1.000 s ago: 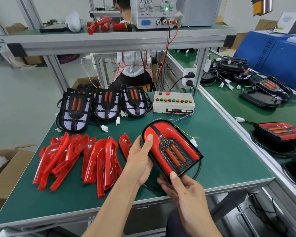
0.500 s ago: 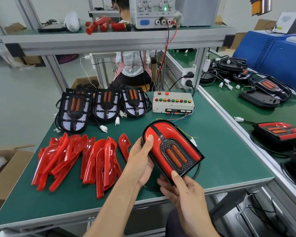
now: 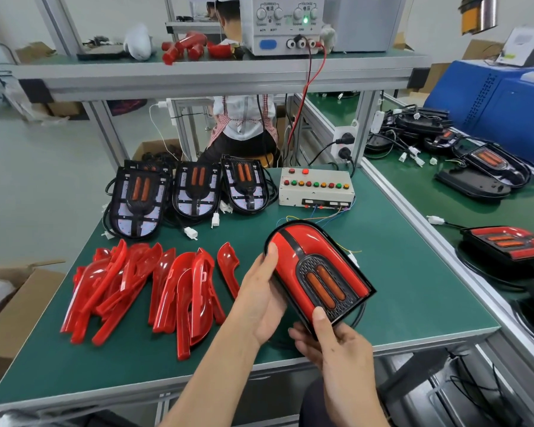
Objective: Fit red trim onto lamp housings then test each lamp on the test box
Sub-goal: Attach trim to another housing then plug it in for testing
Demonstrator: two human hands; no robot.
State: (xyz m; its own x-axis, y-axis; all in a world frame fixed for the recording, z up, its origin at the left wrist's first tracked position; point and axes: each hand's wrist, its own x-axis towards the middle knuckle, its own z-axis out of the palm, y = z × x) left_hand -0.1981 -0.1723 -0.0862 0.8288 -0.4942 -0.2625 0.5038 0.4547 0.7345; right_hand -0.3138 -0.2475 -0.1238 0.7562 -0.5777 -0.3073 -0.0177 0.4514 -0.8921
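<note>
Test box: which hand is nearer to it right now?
Left. The left hand grips the lamp's left edge, its thumb up near the rounded end that points toward the test box. The right hand holds the lamp's near end, farther back.

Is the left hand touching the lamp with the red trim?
Touching. The head view shows the left hand gripping the lamp, thumb on its red trim.
</note>
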